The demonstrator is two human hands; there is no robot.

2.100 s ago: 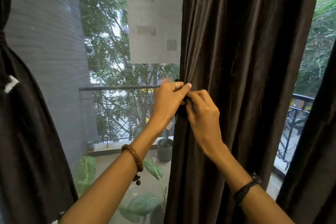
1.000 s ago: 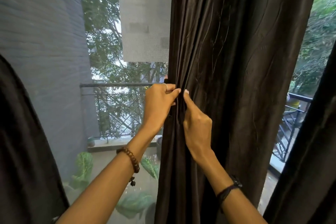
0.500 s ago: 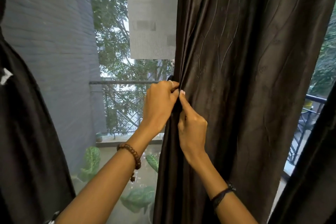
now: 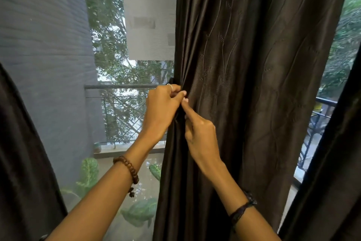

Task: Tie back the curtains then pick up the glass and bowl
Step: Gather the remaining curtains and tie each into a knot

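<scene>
Since half a second ago little has shifted: both hands stay at the left edge of the dark brown satin curtain (image 4: pixel 244 88), which hangs before the window. Left hand (image 4: pixel 163 111) curls its fingers round the gathered fold, pinching it. Right hand (image 4: pixel 199 133) extends its forefinger against the same fold, other fingers curled.

Fingertips of the left hand (image 4: pixel 163 106) hidden in the curtain (image 4: pixel 254 84) folds.
</scene>
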